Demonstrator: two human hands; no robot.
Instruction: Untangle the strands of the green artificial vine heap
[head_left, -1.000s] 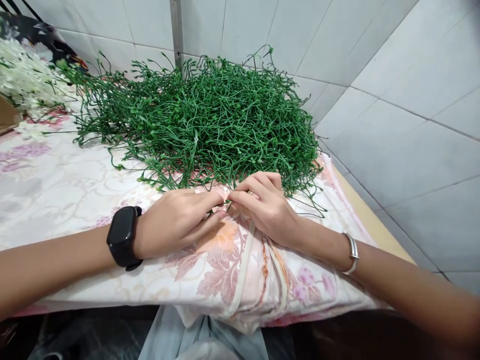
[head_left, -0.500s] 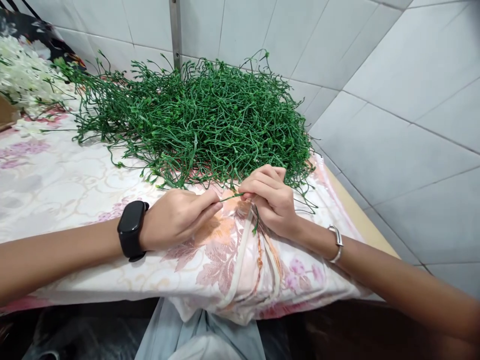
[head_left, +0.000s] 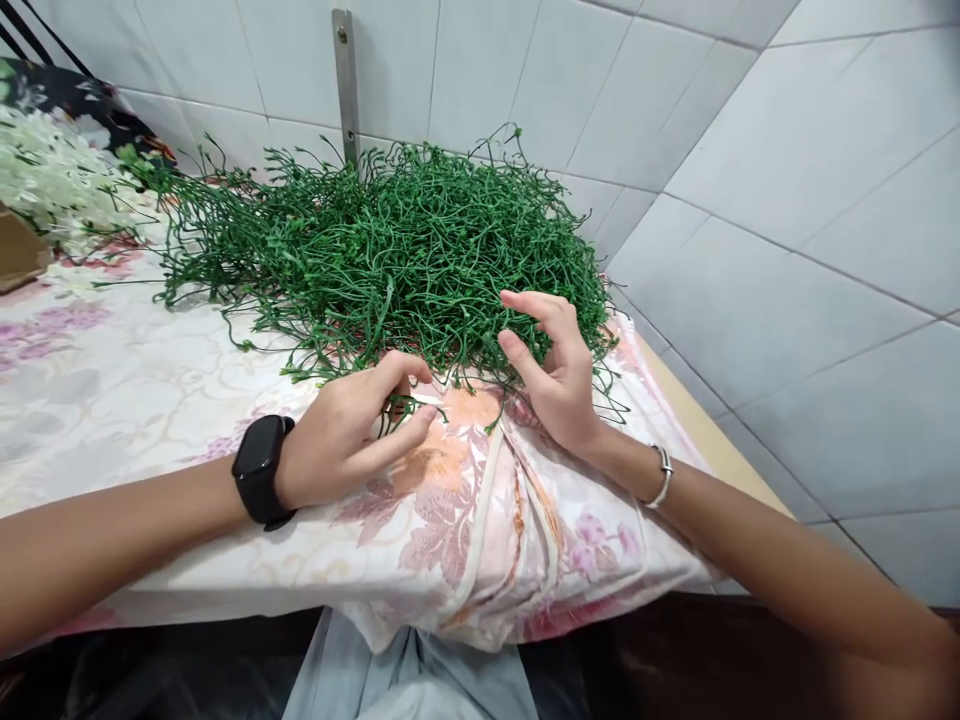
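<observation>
My left hand (head_left: 356, 425) is low over the cloth, its thumb and forefinger spread apart. A few thin green artificial stems (head_left: 405, 408) show in that gap; whether they lie on the cloth or touch the hidden fingers cannot be seen. To the right, my right hand (head_left: 559, 375) is open in front of the heap of green stems (head_left: 420, 250), thumb and forefinger wide apart with nothing visible between them. Beneath its palm side a small green stem tip (head_left: 492, 424) pokes out over the cloth.
A floral cloth (head_left: 135, 390) covers the table, bunched at the front edge with pale ties (head_left: 480, 520). White artificial flowers (head_left: 60, 185) and a cardboard piece (head_left: 19, 250) are at the far left. Tiled walls (head_left: 825, 200) close in the back and right; a metal strip (head_left: 346, 85) stands behind.
Both hands have parted from the pinch on a green stem stretched between them, and their fingers have spread. My right hand has risen slightly toward the heap.
</observation>
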